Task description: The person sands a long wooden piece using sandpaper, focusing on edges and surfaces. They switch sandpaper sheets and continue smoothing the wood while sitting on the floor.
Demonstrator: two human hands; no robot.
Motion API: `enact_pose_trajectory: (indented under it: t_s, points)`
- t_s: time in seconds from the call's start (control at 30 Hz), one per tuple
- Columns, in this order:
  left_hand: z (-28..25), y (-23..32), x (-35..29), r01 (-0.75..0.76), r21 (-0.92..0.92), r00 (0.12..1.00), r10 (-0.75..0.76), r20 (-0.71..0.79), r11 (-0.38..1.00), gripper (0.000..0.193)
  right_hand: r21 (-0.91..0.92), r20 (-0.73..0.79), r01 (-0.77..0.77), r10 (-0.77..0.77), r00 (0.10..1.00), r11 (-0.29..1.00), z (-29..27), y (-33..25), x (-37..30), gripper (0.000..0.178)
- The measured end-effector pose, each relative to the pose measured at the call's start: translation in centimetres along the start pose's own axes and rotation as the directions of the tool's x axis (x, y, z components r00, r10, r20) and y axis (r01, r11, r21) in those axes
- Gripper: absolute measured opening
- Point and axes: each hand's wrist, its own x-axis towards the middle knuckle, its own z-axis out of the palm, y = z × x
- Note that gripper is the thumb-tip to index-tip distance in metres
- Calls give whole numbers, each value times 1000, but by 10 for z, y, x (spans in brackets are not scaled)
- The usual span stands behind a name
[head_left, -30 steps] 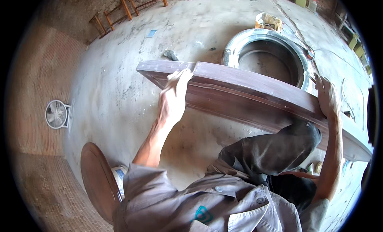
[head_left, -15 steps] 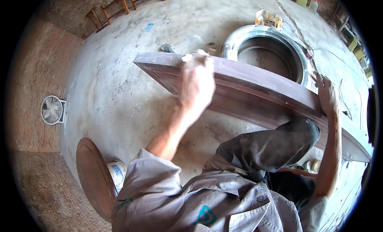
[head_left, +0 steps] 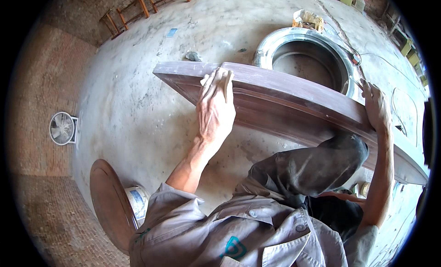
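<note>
Brick walls bordered a pale concrete floor, which was stained and speckled all over. Over it, the left hand was bent across the upper edge of a brown panel, its fingers close together and clamped on a pale pad that showed only as a small corner beside them. Farther along the same edge, the right hand was clamped on the panel, fingers curled over toward the far side. The panel stood on edge in front of the person, slanting from the upper left down to the right, with its moulded face turned toward a bent knee in dark trousers.

Just beyond the panel lay a large grey tyre, partly hidden by it, and behind the tyre stood a cut-open container. Near the panel's left end was a dark crumpled lump, and past that a small blue sheet. To the left, an oval-looking brown board stood tilted, partly covering a white bucket. Farther out were a round fan by the wall and wooden frames at the top.
</note>
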Motion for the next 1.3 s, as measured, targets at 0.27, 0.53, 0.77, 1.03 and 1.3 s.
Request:
enact_pose_trajectory:
  t_s: [0.27, 0.53, 0.77, 1.03, 1.3]
  points:
    - [-5, 22, 11, 239, -291, 971, -235, 49, 926, 33, -2, -46, 12, -12, 999, 1000, 5, 15, 4, 49]
    - [0, 37, 13, 165, -293, 983, -134, 123, 942, 31, -18, -36, -2, 1, 999, 1000, -2, 20, 0, 49]
    - [22, 150, 21, -67, -589, 997, 82, -2, 805, 27, -110, -39, 144, -149, 988, 984, 7, -11, -1, 37]
    - [-5, 52, 32, 408, -421, 911, -330, 247, 810, 33, -277, -11, 148, -157, 988, 950, 6, -15, -4, 35]
    - [44, 224, 60, -281, -632, 915, 401, 51, 722, 33, -283, -364, 99, -202, 909, 954, -35, 26, -45, 30]
